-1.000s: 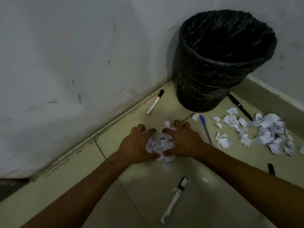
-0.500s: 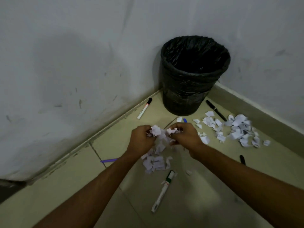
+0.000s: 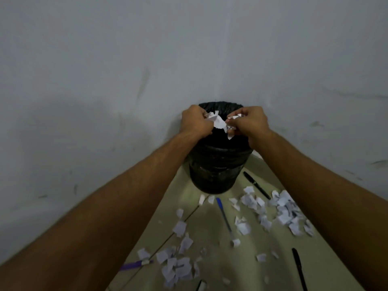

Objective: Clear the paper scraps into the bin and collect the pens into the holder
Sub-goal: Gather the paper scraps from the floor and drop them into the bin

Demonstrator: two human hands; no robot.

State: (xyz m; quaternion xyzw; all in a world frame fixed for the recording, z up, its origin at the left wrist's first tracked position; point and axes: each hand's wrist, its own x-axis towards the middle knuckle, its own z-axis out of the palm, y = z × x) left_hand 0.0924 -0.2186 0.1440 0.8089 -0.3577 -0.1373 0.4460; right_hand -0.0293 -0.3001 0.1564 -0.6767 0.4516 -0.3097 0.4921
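Both hands are raised over the mouth of the black-lined bin (image 3: 218,164) in the wall corner. My left hand (image 3: 194,121) and my right hand (image 3: 248,120) grip a bunch of white paper scraps (image 3: 219,122) between them, above the bin's opening. More scraps lie on the tiled floor: a pile at the right (image 3: 281,213) and a scatter near the bottom (image 3: 178,265). Pens lie among them: a blue pen (image 3: 223,215), a black pen (image 3: 257,187) by the bin, another black pen (image 3: 299,267) at the lower right, and a purple pen (image 3: 135,265). No holder is in view.
Two grey walls meet behind the bin. A marker tip (image 3: 200,285) shows at the bottom edge. The pale floor tiles run out toward me between my forearms.
Both hands lifted a bunch of scraps from the floor and carried it up over the bin. Some scraps fell back to the floor. The view tilted up toward the wall.
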